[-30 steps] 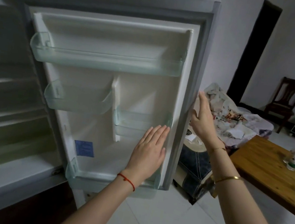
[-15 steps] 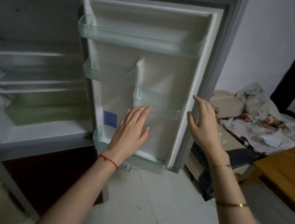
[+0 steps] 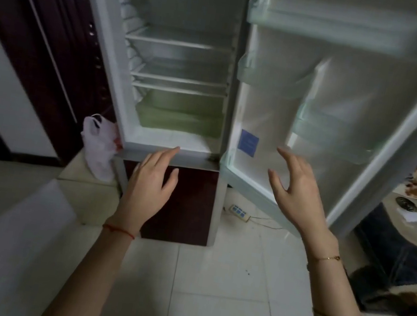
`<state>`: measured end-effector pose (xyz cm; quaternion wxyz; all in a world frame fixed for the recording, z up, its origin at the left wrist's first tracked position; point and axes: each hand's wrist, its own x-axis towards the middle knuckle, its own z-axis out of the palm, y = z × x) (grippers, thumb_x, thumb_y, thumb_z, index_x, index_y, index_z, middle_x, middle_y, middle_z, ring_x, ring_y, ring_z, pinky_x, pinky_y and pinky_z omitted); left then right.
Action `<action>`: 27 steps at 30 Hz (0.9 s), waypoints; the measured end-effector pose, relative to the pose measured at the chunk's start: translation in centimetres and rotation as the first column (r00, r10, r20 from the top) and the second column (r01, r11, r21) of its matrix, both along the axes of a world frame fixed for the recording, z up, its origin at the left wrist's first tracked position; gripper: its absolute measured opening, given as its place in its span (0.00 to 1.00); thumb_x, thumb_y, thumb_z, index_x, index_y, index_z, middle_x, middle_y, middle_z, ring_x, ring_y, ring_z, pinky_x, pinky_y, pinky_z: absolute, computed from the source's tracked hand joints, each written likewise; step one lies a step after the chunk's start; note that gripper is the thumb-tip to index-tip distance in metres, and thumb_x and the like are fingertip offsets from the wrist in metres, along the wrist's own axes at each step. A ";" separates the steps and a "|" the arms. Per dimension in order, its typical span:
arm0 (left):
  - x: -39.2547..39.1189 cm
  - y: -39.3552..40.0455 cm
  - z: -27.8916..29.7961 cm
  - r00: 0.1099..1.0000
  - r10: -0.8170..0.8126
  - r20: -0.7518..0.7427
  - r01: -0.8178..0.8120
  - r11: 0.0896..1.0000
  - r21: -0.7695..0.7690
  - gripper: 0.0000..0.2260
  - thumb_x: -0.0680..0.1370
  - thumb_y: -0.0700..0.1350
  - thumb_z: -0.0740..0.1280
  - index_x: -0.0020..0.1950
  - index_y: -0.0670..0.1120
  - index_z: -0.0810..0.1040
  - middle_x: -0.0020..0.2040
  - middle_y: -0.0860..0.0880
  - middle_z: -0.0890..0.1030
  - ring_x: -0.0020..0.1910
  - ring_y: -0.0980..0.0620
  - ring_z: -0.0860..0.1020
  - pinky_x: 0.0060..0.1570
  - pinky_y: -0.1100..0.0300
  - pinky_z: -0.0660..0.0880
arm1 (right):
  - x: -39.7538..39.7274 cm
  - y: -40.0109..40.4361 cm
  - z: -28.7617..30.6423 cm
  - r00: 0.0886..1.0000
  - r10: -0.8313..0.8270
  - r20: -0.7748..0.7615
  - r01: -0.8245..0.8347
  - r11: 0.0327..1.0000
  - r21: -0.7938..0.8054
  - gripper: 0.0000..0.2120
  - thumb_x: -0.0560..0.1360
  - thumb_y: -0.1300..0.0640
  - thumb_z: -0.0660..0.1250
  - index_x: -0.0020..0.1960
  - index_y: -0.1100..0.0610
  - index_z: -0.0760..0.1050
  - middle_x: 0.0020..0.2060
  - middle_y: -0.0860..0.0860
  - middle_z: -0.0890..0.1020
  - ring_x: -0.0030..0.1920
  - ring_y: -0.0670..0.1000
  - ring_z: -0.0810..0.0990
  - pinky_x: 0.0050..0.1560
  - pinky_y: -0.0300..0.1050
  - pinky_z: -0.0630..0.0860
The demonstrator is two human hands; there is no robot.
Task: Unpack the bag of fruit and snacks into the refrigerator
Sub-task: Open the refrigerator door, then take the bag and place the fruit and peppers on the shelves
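1. a refrigerator (image 3: 183, 71) stands open in front of the person, its upper compartment showing white wire shelves and a pale green drawer at the bottom.
2. the refrigerator door (image 3: 347, 112) is swung wide to the right, with clear plastic door bins and a small blue sticker (image 3: 248, 143) on its inner panel.
3. the left hand (image 3: 152, 181) is raised palm down in front of the lower dark red front of the refrigerator, fingers loosely spread and its grip holding nothing; a red string bracelet circles the wrist.
4. the right hand (image 3: 298, 189) is lifted in front of the lower edge of the open door, fingers spread apart, grip empty; thin gold bracelets sit on the wrist and forearm.
5. a white plastic bag (image 3: 99, 145) with something red showing inside sits on the tiled floor (image 3: 222, 284), just left of the refrigerator's base, untouched by either hand.
6. a white power strip (image 3: 239, 211) lies on the floor beneath the open door.
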<state>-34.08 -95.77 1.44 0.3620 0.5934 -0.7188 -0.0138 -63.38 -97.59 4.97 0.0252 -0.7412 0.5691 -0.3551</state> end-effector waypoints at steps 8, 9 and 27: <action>8.7 4.9 -2.2 0.971 0.235 -0.047 -0.231 0.969 0.089 0.19 0.81 0.40 0.63 0.72 0.42 0.72 0.65 0.43 0.78 0.65 0.46 0.74 0.65 0.57 0.67 | 8.5 -1.6 -3.0 0.983 0.185 -0.001 -0.184 0.979 0.088 0.21 0.79 0.53 0.63 0.70 0.56 0.69 0.63 0.53 0.76 0.66 0.53 0.71 0.65 0.39 0.63; 9.8 5.3 -2.6 0.966 0.255 -0.047 -0.249 0.963 0.106 0.19 0.81 0.41 0.63 0.72 0.43 0.71 0.66 0.44 0.77 0.66 0.47 0.73 0.66 0.58 0.66 | 9.7 -1.8 -3.4 0.979 0.205 0.001 -0.204 0.974 0.101 0.21 0.79 0.52 0.63 0.70 0.56 0.69 0.63 0.54 0.77 0.65 0.53 0.72 0.66 0.40 0.64; 31.9 4.5 -6.1 0.875 0.484 -0.012 -0.472 0.858 0.199 0.18 0.81 0.43 0.64 0.71 0.42 0.72 0.64 0.44 0.78 0.64 0.48 0.75 0.65 0.55 0.71 | 35.5 -9.4 -8.0 0.893 0.442 0.082 -0.449 0.863 0.234 0.20 0.79 0.54 0.65 0.69 0.55 0.70 0.63 0.51 0.77 0.67 0.51 0.71 0.64 0.33 0.60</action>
